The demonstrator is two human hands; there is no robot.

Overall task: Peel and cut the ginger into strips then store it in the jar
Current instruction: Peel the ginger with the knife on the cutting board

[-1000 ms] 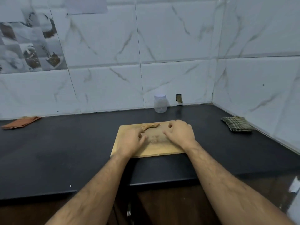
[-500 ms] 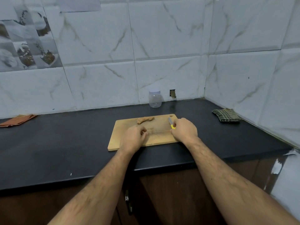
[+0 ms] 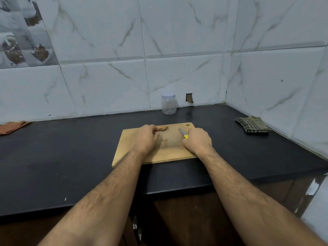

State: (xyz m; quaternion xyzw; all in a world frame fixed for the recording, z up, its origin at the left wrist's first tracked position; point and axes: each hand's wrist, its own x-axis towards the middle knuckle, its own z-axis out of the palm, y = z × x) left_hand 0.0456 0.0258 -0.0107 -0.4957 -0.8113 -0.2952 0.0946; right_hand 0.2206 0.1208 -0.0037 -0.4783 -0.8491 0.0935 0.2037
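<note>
A wooden cutting board (image 3: 170,155) lies on the black counter in front of me. At its far edge lies a brown piece of ginger (image 3: 163,128); my left hand (image 3: 146,139) curls over its left end and grips it. My right hand (image 3: 197,141) grips a small knife (image 3: 183,133) with a yellow handle, the short blade pointing up and left over the board. A clear plastic jar (image 3: 168,103) with a pale lid stands shut against the back wall, beyond the board.
The black counter (image 3: 71,157) runs left and right and ends in a corner of marble tiles at the right. A green checked cloth (image 3: 253,125) lies near the right wall, an orange cloth (image 3: 12,126) at the far left. Brown cabinet doors are below.
My left hand has moved up the board onto the ginger and taken hold of it. My right hand has kept its grip on the knife at the board's right side.
</note>
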